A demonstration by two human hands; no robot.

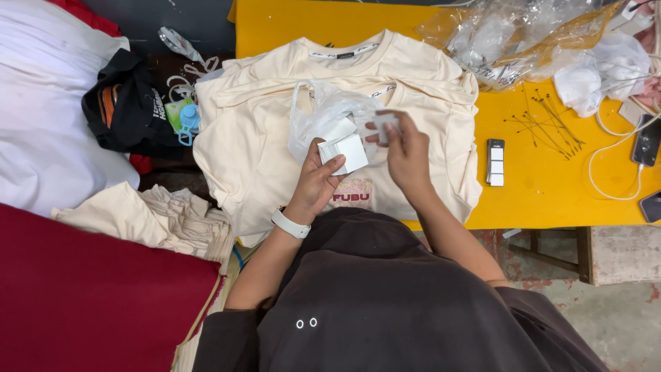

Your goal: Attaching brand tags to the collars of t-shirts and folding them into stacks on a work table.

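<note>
My left hand [318,180] grips a small stack of white tag cards [344,151] above a pile of cream T-shirts [261,138] lying on the yellow table [551,179]. My right hand [406,148] pinches a single small white tag [384,124] just to the right of the stack. A clear plastic bag [322,114] lies crumpled on the shirts right behind the cards. A white band is on my left wrist [290,224].
A strip of white stickers [495,162] and several thin black tag pins [551,124] lie on the table's right. Crumpled plastic bags [509,34], phones and a white cable [613,165] sit far right. More cream shirts [172,217], a black bag [124,103], white and red cloth are left.
</note>
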